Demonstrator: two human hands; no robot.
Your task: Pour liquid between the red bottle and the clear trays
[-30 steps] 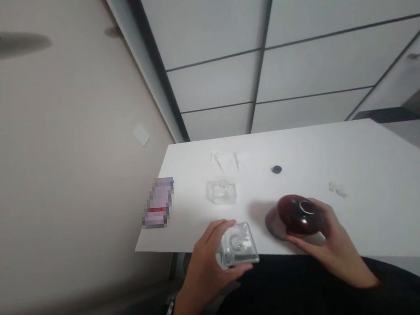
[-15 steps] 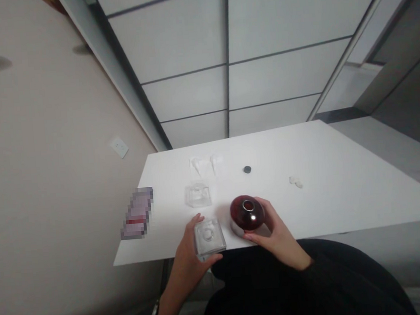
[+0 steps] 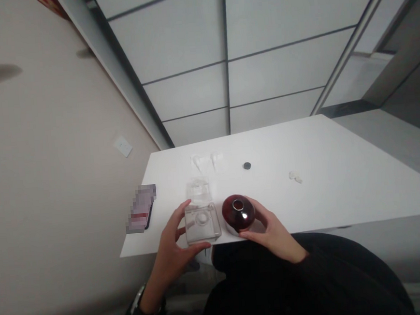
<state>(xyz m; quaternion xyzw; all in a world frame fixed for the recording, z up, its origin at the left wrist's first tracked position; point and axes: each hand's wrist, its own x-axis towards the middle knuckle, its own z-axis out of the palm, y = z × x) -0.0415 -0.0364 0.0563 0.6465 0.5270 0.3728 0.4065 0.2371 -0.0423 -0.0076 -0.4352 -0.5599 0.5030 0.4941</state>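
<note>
Since the earlier frame the clear box [image 3: 202, 222] has gone further onto the surface [image 3: 343, 186], closer to the second clear box [image 3: 198, 190], and the left hand [image 3: 175, 247] has opened somewhat around it. That hand now cups the clear box loosely from its left and near sides: the fingers are spread, the thumb lies along the box's near edge and a fingertip touches its far left corner. Whether the box rests fully on the surface or is partly lifted cannot be told. It sits at the near edge of the surface, just left of the dark red jar [image 3: 238, 214].

The right hand [image 3: 270, 230] curls around the right and near sides of the dark red jar, fingers bent and touching it, thumb below. The jar stands upright near the surface's front edge, its round mouth facing up, just beside the clear box without clearly touching it.

Beyond the jar lies a small black disc [image 3: 247, 165]. Left of the disc, near the far edge, lie two small clear pieces [image 3: 206, 160]. To the right of the jar, well apart, is a small white scrap [image 3: 295, 177]. A blurred flat thing [image 3: 141, 214] lies at the surface's left edge, left of the clear box.
</note>
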